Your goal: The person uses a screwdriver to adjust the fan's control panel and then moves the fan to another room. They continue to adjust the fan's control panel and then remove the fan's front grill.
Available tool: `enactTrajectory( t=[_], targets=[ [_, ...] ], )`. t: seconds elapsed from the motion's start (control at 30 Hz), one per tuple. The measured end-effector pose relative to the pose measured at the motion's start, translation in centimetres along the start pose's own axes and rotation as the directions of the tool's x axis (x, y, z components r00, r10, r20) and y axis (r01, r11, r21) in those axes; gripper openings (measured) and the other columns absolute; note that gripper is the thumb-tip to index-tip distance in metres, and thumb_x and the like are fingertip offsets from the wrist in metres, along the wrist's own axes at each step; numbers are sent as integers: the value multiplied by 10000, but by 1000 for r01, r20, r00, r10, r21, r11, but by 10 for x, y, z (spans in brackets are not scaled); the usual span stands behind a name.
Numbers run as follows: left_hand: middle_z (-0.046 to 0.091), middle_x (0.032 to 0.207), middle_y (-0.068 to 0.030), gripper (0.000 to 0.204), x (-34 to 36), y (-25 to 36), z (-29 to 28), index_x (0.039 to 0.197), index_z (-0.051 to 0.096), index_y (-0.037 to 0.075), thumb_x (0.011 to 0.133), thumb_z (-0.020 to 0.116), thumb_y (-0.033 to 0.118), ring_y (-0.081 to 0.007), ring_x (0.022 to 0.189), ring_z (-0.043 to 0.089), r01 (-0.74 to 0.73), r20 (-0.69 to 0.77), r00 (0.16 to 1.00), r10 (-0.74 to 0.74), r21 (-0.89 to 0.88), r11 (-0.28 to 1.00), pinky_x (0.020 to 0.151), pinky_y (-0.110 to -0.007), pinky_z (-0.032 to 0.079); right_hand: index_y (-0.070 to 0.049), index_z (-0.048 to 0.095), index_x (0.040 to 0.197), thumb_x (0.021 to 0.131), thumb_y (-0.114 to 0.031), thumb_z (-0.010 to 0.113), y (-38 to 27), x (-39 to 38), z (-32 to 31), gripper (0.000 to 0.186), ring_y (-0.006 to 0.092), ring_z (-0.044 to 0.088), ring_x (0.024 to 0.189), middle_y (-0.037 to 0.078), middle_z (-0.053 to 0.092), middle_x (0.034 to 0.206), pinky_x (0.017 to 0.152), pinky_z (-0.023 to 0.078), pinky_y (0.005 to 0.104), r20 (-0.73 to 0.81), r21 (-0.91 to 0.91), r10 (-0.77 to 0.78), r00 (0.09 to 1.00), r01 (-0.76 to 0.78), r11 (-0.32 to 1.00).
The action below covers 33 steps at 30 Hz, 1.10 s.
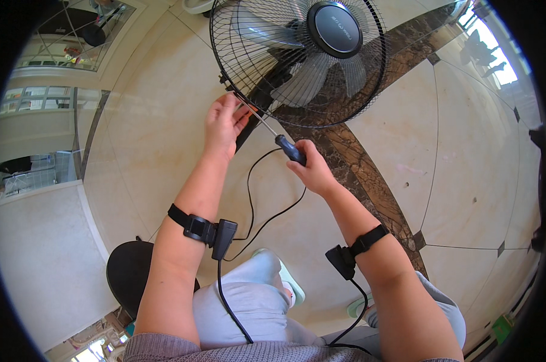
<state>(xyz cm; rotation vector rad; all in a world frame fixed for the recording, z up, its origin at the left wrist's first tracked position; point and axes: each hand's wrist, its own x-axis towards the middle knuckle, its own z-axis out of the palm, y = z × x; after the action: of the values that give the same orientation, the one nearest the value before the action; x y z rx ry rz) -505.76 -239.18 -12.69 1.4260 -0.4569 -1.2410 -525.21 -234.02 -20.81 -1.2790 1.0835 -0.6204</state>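
A black electric fan with a round wire guard and grey translucent blades stands in front of me. My right hand is wrapped round the dark blue handle of a screwdriver. Its metal shaft slants up and left to the lower left rim of the guard. There my left hand is closed, thumb and fingers pinched close to the rim near the tip. Whether it grips the rim or some small part there, I cannot make out. Something orange-red shows beside its fingers. The screwdriver's tip is not clearly visible.
A black cable loops over the tiled floor below the fan. Black straps with small boxes and wires sit on both forearms. To the left are a black round seat and a white panel. A dark marble band crosses the floor.
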Motion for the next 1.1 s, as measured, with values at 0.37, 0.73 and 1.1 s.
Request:
enactTrajectory(
  t=[0.37, 0.73, 1.1],
  targets=[
    [548, 1034, -16, 330, 42, 50, 1, 1104, 509, 102, 853, 538, 314, -118, 918, 512, -100, -106, 988, 109, 87, 991, 717, -265, 387, -64, 506, 983, 719, -119, 565, 42, -61, -48, 276, 324, 520, 911, 129, 558, 935, 789, 427, 401, 362, -704, 59, 931, 231, 672],
    [490, 1117, -35, 531, 103, 108, 48, 1198, 412, 92, 861, 418, 502, -151, 941, 473, -78, -38, 994, 106, 451, 889, 730, -320, 374, -44, 258, 1302, 838, -515, 466, 17, 35, -76, 693, 231, 468, 1045, 135, 420, 1230, 807, 424, 372, -72, 837, 498, 865, -219, 501],
    [490, 1081, -25, 396, 93, 97, 72, 1143, 449, 111, 891, 385, 410, -142, 913, 480, -213, -34, 966, 255, 452, 866, 705, -308, 381, -119, 433, 1117, 762, -533, 578, -2, 47, -95, 565, 169, 494, 753, 65, 462, 945, 731, 439, 345, -130, 810, 627, 768, -283, 514]
  ],
)
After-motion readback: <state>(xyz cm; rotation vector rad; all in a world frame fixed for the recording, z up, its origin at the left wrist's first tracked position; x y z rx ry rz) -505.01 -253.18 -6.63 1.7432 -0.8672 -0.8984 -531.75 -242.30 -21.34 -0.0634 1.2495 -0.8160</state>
